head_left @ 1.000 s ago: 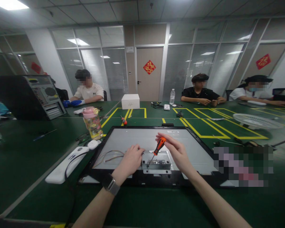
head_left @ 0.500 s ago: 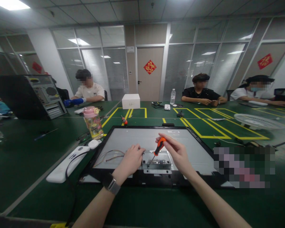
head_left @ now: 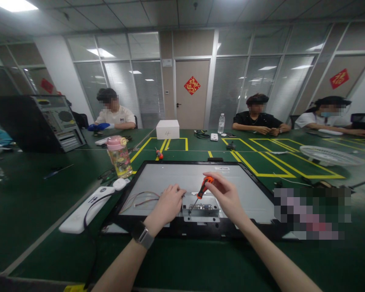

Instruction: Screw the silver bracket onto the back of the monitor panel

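An orange-and-black screwdriver (head_left: 204, 188) is pinched by its handle in my right hand (head_left: 226, 196), which is closed on it. The shaft slants down to the left, its tip at the front left part of a small metal housing (head_left: 215, 210). This housing stands on the grey back of a flat display panel (head_left: 158, 172) with a black frame. My left hand (head_left: 167, 202) is closed on the housing's left end, and its fingertips are partly hidden. Thin wires (head_left: 134, 198) lie on the panel left of that hand.
Left of the panel are a white power bank-like device (head_left: 82, 215) with a black cable, and a pink-lidded bottle (head_left: 120, 158). A computer case (head_left: 24, 123) stands far left. Behind are a white box (head_left: 168, 130), a red screwdriver (head_left: 159, 154) and a water bottle (head_left: 221, 123). Several people sit across.
My right-hand fingers have shifted round the screwdriver handle, which has turned a little; its tip stays at the same spot. My left hand has not moved.
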Demonstrator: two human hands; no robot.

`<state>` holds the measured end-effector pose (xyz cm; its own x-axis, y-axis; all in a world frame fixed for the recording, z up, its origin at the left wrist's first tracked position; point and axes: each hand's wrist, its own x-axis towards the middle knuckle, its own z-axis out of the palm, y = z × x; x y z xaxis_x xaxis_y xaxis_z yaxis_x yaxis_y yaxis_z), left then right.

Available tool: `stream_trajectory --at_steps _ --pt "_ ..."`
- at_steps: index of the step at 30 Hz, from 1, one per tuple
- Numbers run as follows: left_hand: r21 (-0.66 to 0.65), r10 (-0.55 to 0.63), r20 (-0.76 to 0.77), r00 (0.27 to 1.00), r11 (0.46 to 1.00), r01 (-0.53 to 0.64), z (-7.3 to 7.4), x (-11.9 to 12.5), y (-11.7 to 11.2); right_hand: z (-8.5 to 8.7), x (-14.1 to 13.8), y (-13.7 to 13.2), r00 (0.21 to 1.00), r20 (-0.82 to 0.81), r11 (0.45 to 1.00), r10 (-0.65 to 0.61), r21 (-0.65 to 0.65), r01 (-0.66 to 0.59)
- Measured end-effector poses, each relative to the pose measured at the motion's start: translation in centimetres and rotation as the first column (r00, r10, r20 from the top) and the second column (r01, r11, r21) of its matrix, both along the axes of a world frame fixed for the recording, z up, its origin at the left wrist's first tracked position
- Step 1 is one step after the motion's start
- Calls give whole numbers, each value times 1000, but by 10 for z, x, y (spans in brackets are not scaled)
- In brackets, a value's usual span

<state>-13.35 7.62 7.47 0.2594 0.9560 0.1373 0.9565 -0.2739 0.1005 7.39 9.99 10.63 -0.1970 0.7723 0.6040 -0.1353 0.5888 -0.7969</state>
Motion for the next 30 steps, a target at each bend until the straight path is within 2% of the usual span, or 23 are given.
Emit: stream_trajectory --at_steps 5,12,17,21,27,30 --pt "3 -6 3 1000 1000 6 1 0 -1 2 1 2 1000 -18 1000 -19 11 19" --pt "-2 -9 -4 1000 1000 9 1 0 -1 -3 2 3 982 -40 971 187 -145 -191" --pt "9 -19 -9 1000 1000 19 0 0 0 -3 4 4 978 -58 970 200 -131 -206" --pt "2 -7 -10 1000 1000 7 1 0 0 2 5 3 971 -44 952 234 -193 -239" --pt "2 1 -15 1000 1000 -1 1 1 0 6 3 0 957 -112 942 269 -176 -285" --pt "11 -9 -9 1000 1000 9 2 1 -1 6 2 -1 949 -115 928 292 -207 -311"
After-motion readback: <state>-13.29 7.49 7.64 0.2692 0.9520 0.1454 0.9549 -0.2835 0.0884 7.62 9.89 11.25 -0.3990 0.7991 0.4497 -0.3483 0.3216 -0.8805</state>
